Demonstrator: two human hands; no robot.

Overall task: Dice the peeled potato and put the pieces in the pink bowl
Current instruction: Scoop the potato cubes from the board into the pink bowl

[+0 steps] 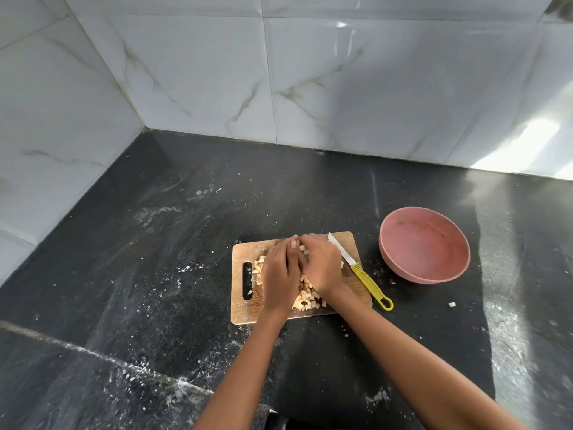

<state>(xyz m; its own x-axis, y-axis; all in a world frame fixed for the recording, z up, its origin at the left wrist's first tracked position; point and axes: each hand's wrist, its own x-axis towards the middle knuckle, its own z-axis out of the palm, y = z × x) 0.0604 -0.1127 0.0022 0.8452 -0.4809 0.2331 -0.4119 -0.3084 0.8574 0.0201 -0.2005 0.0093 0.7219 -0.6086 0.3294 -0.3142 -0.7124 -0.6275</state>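
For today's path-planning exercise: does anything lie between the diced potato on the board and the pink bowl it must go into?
Yes. The knife lies along the cutting board's right edge, between the potato pieces and the pink bowl. Both hands already cup the pile.

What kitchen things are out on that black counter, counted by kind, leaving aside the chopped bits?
Board: 1
Knife: 1
Bowl: 1
Total: 3
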